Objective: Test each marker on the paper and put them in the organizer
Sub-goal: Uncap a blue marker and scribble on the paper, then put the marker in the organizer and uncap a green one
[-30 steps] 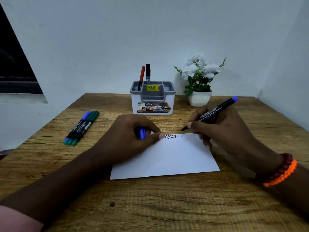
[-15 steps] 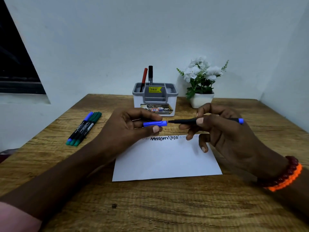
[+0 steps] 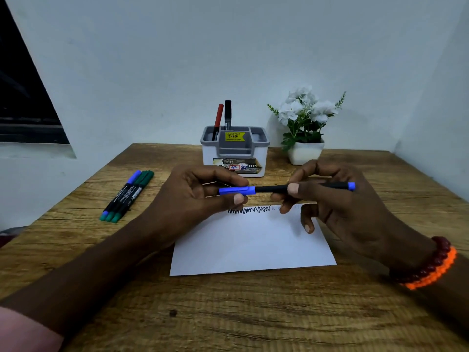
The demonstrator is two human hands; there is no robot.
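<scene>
The surface (image 3: pixel 228 313) is wood-grained, and the paper (image 3: pixel 251 245) lies flat on it; every place below is given from that paper. At the paper's far edge runs a black scribble (image 3: pixel 248 210). Beyond the paper stands the organizer (image 3: pixel 234 151), with a red marker (image 3: pixel 217 120) and a black marker (image 3: pixel 227 114) upright in its back-left compartment. Well to the paper's left lie three spare markers (image 3: pixel 127 196), side by side.

The marker (image 3: pixel 286 188) is held in the air just above the paper's far edge. Its long axis runs level, left to right; the cap (image 3: pixel 237 190) end points left, the blue tail right. The left hand (image 3: pixel 193 199) pinches the cap between thumb and fingers. The right hand (image 3: pixel 337 207) pinches the black barrel, thumb on top. Each grip is narrow and closed on the marker. Whether the cap is fully seated cannot be told.

The marker looks light, stiff and smooth, so a fingertip pinch should do. Take it mid-barrel for the drop into the organizer; a hold on the cap alone could pull it off.
</scene>
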